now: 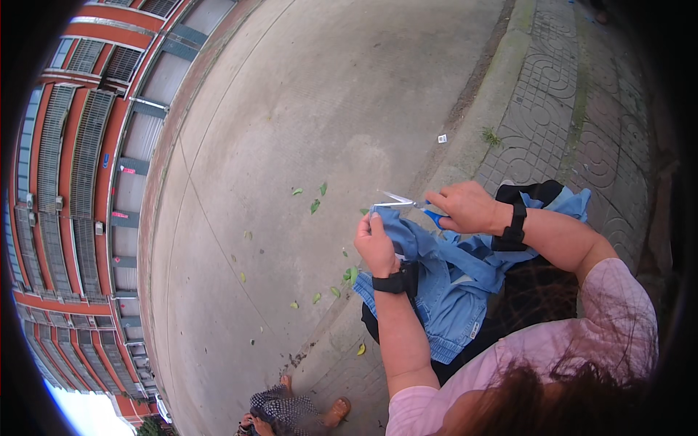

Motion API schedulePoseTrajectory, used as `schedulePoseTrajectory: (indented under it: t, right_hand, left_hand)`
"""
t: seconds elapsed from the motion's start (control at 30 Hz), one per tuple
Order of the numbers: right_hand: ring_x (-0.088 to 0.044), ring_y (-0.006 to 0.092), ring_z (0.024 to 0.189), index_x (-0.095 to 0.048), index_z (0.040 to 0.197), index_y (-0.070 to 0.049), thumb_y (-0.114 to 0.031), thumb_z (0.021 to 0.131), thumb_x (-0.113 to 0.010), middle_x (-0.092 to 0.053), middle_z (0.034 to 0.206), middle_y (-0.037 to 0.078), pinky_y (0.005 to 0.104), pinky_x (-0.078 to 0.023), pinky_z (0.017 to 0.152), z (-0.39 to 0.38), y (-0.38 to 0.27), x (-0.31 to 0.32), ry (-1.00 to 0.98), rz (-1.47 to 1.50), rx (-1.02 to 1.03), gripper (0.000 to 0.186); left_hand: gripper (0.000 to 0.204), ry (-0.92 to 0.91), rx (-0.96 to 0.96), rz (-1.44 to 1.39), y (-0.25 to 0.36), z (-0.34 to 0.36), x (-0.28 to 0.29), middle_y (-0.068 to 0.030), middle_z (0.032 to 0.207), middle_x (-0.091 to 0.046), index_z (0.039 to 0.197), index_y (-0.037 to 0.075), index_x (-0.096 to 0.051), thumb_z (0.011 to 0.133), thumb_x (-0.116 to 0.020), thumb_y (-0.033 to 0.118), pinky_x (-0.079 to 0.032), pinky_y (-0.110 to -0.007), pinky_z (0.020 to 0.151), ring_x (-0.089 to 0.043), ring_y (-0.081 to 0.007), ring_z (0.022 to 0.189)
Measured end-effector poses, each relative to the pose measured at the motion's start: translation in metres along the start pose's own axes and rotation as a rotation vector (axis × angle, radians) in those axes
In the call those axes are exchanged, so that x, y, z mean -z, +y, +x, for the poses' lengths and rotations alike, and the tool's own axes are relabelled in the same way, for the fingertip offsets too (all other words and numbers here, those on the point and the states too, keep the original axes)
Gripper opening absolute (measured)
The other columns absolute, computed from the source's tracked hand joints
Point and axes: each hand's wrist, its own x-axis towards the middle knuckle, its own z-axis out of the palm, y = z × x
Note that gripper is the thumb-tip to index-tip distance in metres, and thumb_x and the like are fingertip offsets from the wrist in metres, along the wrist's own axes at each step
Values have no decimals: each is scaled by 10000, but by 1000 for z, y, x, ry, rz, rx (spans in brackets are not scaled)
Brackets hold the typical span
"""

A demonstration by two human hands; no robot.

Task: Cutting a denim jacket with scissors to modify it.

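Observation:
A light blue denim garment (449,294) lies bunched across my lap, with an elastic-looking gathered edge and a small pale tag. My left hand (375,245) is closed in a pinch on a raised corner of its cloth. In my right hand (469,206) is a pair of scissors (400,203) with blue handles, its silver blades spread apart and pointing left. The lower blade lies right by the pinched cloth, just above my left fingertips; whether it touches the cloth, I cannot tell. Each wrist wears a black band.
Grey pavement (291,109) with scattered green leaves (315,206) spreads ahead. A curb (480,131) and patterned paving (552,80) run along the right. Another person in a checked garment (287,410) is at the bottom. An orange building (80,167) stands far left.

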Motion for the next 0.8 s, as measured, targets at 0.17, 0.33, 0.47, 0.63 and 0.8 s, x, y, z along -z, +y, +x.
schedulePoseTrajectory:
  t: [0.17,0.33,0.47,0.63,0.8]
  right_hand:
    - [-606,316,702,-524,1050,-88,-228,688,-674,-574,727,112,424,-471,587,0,-1,2,-44,-17,15,416]
    - [-608,314,705,-525,1064,-88,-226,692,-674,-574,728,109,420,-473,594,-1,1,-1,-54,-25,19,424]
    - [-609,312,706,-526,1061,-86,-216,701,-670,-574,728,111,419,-472,596,-1,0,-1,-57,-24,23,409]
    - [-609,310,705,-526,1053,-79,-205,708,-662,-577,732,112,417,-472,597,0,1,-2,-47,-42,24,391]
    - [-606,316,701,-525,1048,-74,-206,709,-661,-581,736,115,418,-473,599,0,1,-2,-22,-29,14,389]
  left_hand:
    - [164,3,-6,-6,0,1,2,-55,863,-628,965,-26,-583,922,-494,104,-471,-237,662,-584,-106,741]
    - [199,16,4,-8,1,0,0,-49,880,-625,1001,-56,-592,906,-530,108,-452,-232,690,-556,-91,768]
    - [169,11,-16,27,2,0,1,-59,884,-628,984,-36,-580,915,-499,95,-473,-239,676,-584,-106,757]
    - [166,11,-27,42,2,-1,1,-57,886,-628,986,-35,-582,911,-509,93,-470,-238,675,-583,-105,757]
    - [192,-23,2,60,4,-3,0,-26,848,-611,978,-49,-613,894,-556,114,-427,-228,679,-526,-81,755]
